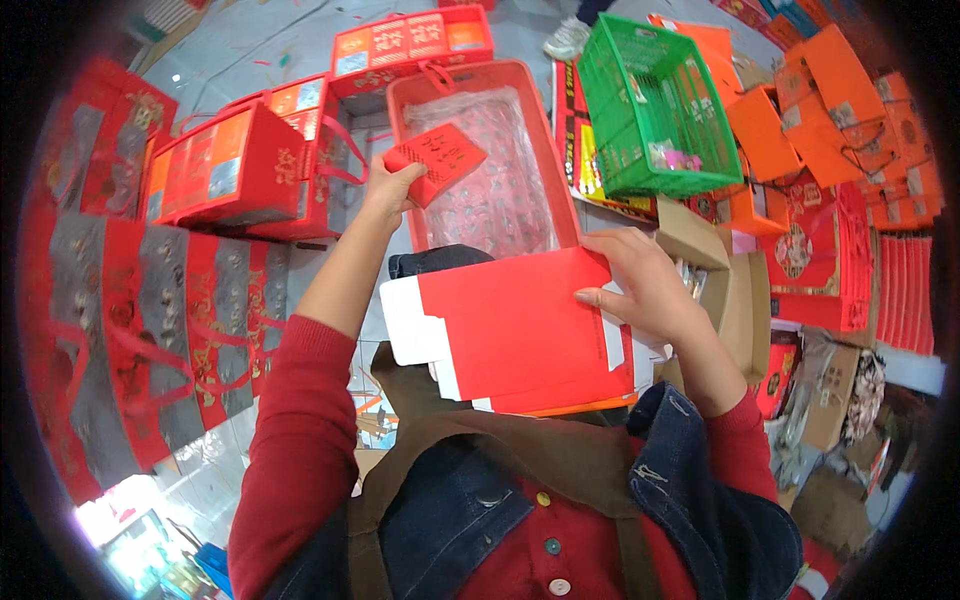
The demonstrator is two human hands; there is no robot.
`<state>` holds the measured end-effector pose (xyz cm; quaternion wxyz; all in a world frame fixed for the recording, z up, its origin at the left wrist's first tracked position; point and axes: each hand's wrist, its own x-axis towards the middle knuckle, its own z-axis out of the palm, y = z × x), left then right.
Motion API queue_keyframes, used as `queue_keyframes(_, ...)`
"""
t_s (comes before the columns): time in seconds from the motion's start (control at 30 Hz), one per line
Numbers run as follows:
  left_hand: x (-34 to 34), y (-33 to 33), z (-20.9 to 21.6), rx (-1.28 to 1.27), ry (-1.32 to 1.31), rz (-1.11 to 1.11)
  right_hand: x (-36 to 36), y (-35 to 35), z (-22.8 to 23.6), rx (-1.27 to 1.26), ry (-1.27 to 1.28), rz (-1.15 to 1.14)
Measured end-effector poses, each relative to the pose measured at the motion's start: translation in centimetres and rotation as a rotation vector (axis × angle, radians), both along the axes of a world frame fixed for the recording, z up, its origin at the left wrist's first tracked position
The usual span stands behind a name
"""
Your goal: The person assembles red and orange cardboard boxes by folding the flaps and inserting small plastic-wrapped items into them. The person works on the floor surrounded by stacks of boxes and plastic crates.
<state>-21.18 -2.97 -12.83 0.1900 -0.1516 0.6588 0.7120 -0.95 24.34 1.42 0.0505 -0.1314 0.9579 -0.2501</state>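
My left hand (392, 187) pinches a small flat red packet (440, 162) with dark print by its left corner. The packet is over a red plastic tub (571, 200), whose inside is lined with clear crinkled plastic (490, 215). A red cardboard box (525, 325), with white flaps standing out on its left side, rests across my lap. My right hand (645, 280) grips its upper right corner, with the thumb on the red face and the fingers bent over the edge.
Red and orange gift boxes (230, 170) stand at the left, above a row of red gift bags (150, 340). A green plastic crate (625, 130) sits beyond the tub at the right. Orange bags (835, 95) and an open brown carton (755, 310) fill the right side.
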Motion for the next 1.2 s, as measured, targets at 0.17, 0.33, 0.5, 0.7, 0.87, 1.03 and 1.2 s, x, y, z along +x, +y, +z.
queue_keyframes(0.17,-0.6,1.6,-15.3,0.060,-0.161,-0.030,1.5,1.7,-0.9,-0.110,0.045,-0.340)
queue_keyframes(0.33,1.1,2.0,-19.3,-0.255,-0.351,-0.113,3.0,3.1,-0.1,-0.221,-0.199,-0.276)
queue_keyframes(0.5,0.1,0.4,-8.2,-0.077,-0.090,-0.558,3.9,1.7,0.3,-0.297,-0.176,-0.177)
queue_keyframes(0.7,10.3,2.8,13.8,-0.564,1.006,-1.280,6.6,-0.1,-0.1,-0.332,-0.099,-0.185)
queue_keyframes(0.87,20.5,3.7,10.5,-0.786,1.138,-1.216,6.8,3.9,-2.5,-0.036,-0.008,-0.283)
queue_keyframes(1.03,25.2,2.9,9.6,-0.803,1.093,-1.076,7.6,4.2,-2.6,-0.009,-0.049,-0.232)
queue_keyframes(1.2,26.2,3.1,9.9,-0.757,1.088,-1.125,4.8,4.0,-2.8,0.357,-0.381,0.012)
